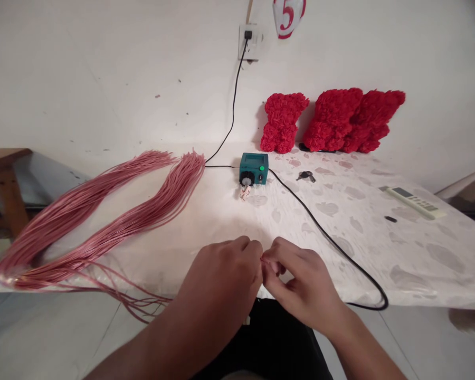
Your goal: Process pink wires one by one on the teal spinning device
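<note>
The curled hands point(227, 272) point(304, 274) meet at the table point(411, 253), pink cords point(132, 219) leftward, teal device point(254, 168) beyond

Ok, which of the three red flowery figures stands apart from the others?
The leftmost figure, nearest the teal box: a gap separates it from the middle figure, which overlaps the right figure in this view.

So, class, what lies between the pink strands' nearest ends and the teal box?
A thin black cord, lying on the pale tabletop, shown in the head view.
</note>
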Tool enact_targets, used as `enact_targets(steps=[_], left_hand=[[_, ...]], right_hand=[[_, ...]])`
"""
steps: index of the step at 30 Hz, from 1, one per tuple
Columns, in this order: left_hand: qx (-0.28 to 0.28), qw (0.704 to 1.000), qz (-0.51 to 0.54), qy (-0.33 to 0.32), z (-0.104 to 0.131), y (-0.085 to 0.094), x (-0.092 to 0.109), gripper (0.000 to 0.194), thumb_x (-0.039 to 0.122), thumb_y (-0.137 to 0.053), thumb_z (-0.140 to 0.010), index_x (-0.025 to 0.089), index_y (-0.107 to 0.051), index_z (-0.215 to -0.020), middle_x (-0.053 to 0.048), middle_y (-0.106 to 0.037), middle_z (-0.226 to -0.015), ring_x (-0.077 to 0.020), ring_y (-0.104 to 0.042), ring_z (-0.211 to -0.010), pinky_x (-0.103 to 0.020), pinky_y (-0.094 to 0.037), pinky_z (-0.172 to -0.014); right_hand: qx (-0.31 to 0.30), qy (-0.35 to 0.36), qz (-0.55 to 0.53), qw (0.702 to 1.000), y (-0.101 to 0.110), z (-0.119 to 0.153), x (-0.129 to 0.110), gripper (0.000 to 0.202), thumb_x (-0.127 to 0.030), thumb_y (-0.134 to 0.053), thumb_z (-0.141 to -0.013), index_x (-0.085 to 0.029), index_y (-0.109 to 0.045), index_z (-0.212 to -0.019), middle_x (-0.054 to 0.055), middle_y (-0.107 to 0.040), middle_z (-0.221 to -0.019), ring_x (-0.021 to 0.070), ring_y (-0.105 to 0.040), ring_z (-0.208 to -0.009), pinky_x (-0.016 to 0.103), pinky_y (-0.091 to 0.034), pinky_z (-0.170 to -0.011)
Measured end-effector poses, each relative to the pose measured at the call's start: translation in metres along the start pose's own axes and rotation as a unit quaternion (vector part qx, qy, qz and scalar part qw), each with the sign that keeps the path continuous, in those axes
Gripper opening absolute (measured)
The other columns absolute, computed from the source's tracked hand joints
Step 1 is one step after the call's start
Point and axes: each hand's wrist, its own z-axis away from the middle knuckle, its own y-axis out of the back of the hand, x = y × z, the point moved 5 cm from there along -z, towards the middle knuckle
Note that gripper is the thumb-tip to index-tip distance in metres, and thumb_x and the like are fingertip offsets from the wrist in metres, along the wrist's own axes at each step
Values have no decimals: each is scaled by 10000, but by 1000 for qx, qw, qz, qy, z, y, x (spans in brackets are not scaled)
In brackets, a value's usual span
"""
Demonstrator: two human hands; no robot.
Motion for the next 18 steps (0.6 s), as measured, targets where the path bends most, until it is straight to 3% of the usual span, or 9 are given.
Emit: enact_targets(steps=[5, 9, 14, 18], left_hand=[[21, 1000, 5, -16, -3, -5, -3, 187, 58, -463, -821, 196, -520, -710, 21, -550, -642, -149, -468, -535, -293, -266, -516], [20, 997, 73, 6, -6, -11, -12, 165, 81, -504, -791, 195, -475, -676, 39, -539, -639, -127, -478, -564, -262, -311, -536], [38, 987, 152, 34, -8, -21, -22, 133, 107, -537, -788, 183, -525, -680, 32, -581, -668, -117, -522, -587, -240, -377, -566], [62, 986, 152, 32, -9, -30, -30, 141, 88, -524, -800, 168, -581, -699, 13, -594, -666, -125, -542, -582, -245, -392, -560]], right_hand=[[36, -9, -16, 999, -7, 4, 8, 179, -97, -506, -884, -202, -461, -746, -42, -421, -670, 86, -425, -544, 222, -346, -499], [51, -20, -33, 998, -10, 5, 12, 160, -85, -529, -877, -199, -498, -769, -40, -446, -679, 85, -458, -559, 213, -381, -514], [63, -59, -54, 995, -10, 4, 19, 111, -119, -570, -881, -196, -554, -804, -28, -494, -703, 89, -494, -576, 209, -406, -505], [31, -108, -53, 992, -14, 1, 24, 110, -156, -563, -907, -200, -599, -812, -14, -530, -725, 101, -520, -591, 218, -423, -509]])
